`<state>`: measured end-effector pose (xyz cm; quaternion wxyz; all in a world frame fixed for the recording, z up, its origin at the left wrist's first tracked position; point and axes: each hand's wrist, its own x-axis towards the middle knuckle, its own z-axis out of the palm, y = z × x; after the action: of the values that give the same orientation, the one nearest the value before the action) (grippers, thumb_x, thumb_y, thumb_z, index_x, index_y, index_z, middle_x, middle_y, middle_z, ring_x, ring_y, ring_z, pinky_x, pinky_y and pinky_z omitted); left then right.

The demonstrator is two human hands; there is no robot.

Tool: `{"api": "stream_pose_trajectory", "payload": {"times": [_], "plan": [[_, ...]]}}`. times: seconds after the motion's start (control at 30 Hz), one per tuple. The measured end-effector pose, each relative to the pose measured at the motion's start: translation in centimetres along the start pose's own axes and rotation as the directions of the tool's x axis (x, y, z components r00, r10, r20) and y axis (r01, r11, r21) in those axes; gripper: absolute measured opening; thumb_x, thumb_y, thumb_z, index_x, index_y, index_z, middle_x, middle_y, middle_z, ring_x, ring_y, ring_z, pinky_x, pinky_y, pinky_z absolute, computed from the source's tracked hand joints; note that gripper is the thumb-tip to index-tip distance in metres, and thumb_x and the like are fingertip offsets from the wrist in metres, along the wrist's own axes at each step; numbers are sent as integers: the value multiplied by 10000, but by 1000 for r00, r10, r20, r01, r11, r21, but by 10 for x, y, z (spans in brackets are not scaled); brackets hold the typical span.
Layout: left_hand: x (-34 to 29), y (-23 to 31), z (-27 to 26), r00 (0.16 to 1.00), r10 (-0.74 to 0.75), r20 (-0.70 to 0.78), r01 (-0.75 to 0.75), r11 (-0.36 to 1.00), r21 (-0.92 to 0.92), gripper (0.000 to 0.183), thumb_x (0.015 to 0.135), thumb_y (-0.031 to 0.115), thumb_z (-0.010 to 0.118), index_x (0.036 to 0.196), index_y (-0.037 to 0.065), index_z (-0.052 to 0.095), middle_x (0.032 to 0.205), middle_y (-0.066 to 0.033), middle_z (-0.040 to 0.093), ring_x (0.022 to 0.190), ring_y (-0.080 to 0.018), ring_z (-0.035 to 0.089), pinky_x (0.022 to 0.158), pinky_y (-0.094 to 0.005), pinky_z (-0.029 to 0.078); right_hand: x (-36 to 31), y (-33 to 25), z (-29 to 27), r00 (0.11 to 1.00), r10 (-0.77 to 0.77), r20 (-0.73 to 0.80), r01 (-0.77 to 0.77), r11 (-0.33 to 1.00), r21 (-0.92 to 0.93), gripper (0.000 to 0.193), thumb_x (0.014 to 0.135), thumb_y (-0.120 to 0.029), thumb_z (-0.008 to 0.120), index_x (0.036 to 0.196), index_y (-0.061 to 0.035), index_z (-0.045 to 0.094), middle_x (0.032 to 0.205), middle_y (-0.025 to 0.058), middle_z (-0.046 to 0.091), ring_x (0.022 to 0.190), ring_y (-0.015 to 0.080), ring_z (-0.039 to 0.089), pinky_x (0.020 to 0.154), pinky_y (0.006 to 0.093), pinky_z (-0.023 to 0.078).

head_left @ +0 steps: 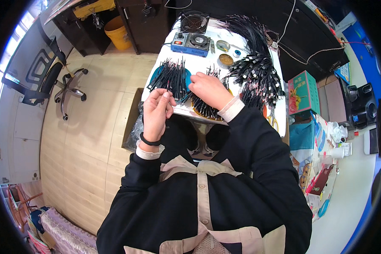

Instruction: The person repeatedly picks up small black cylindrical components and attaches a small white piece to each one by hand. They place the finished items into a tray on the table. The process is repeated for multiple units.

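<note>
Desk (207, 63) ahead: short-cable pile (170, 77) on its left, second pile (205, 108) under the right hand (209, 89), long cable bundle (258, 67) right, power unit (190, 43) and fan (194, 22) at the far edge, box (133, 122) on the floor left, chair (46, 78) further left.

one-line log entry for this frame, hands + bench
left hand: pinching thin black wire | right hand: resting on black wire pile | white table: blue soldering station, small fan

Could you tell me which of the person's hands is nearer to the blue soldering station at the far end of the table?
The right hand is nearer, just below the blue soldering station. The left hand sits lower, by the table's near edge.
</note>
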<state>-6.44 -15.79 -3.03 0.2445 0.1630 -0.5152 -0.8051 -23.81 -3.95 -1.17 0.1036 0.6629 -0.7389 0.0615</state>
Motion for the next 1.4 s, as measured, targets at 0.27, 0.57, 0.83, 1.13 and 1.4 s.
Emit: {"api": "stream_pose_trajectory", "payload": {"times": [0.27,0.57,0.83,1.13,1.4], "plan": [[1,-8,3,999,-27,39,28,999,-39,154,1022,118,462,1046,-6,551,742,-78,601,466,-43,367,447,-175,291,-26,12,-20,994,-99,-41,100,995,13,44,771,-86,583,803,-77,611,861,40,584,910,221,595,745,331,535],[-16,-4,36,965,-217,144,240,956,-169,147,1031,137,449,1038,21,539,939,-154,684,768,-168,687,650,-249,561,-83,-47,-66,893,-175,-414,236,966,102,257,800,-55,647,1055,-21,666,1047,111,668,930,252,691,752,322,590],[-33,-10,82,925,-248,287,335,891,-308,149,1020,104,473,1026,-19,558,981,-178,670,952,-292,690,861,-360,574,-111,-76,-67,910,-172,-376,213,975,69,249,751,-108,656,977,-3,646,1010,97,646,941,222,645,803,329,553],[-53,-9,100,944,-178,279,222,966,-136,117,1010,95,506,1046,8,575,770,-12,578,638,-63,481,562,-187,378,-142,-70,-80,764,567,-309,-88,565,820,139,841,-49,716,970,-12,679,933,81,657,760,189,647,703,288,518],[-64,-4,108,880,-235,412,270,963,-27,117,1012,101,500,1038,6,564,710,7,564,550,-27,389,495,-173,303,-138,-60,-78,726,688,11,-26,12,1000,102,906,-35,673,985,15,634,891,20,660,786,57,611,713,197,506]]}}
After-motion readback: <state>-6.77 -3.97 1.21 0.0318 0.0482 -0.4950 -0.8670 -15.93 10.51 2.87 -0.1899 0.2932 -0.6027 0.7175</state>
